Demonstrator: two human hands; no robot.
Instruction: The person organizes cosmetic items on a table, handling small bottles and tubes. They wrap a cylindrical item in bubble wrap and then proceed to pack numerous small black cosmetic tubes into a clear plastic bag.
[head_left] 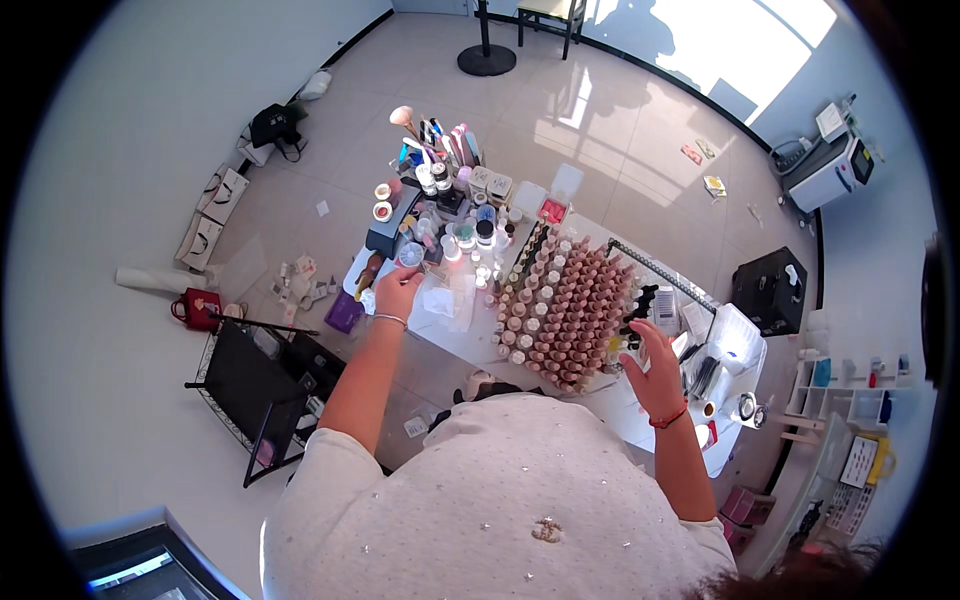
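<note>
At a crowded cosmetics surface [455,335], the left hand [398,290] grips a small round jar [410,254] at eleven o'clock while the open right hand [655,365] steadies beside massed bottles [565,305].

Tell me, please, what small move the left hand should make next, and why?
Probably the left hand should lift a little, straight up, with the small round jar that its fingers seem to grip. Bottles and jars stand crowded close beside it on the white table, so a sideways pull may knock them. The right hand hovers apart, near the block of bottles.
</note>
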